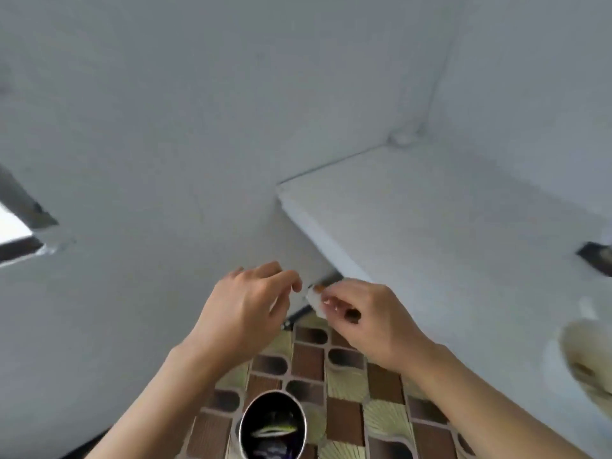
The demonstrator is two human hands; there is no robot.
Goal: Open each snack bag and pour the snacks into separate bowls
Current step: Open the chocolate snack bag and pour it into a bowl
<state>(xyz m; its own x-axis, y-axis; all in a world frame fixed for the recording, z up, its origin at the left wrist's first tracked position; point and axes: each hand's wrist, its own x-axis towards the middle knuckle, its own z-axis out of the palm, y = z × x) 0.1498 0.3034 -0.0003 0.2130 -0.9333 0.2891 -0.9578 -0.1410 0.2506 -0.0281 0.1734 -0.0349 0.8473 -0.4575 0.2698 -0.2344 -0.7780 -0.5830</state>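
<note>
My right hand [364, 321] pinches a small whitish snack bag [314, 298] with an orange bit at its top, held up in the air at mid-frame. My left hand [246, 308] hovers just left of the bag, fingers curled, with a narrow gap between its fingertips and the packet. Below my forearms, a shiny steel bowl [273, 425] stands on the patterned table covering [344, 385] at the bottom edge; its inside looks dark with reflections, and I cannot tell what it holds.
A white ledge [430, 220] juts from the wall on the right behind my hands. A pale, blurred object [586, 356] lies at the right edge. White walls fill the upper view; a dark window frame [23, 223] shows at the left.
</note>
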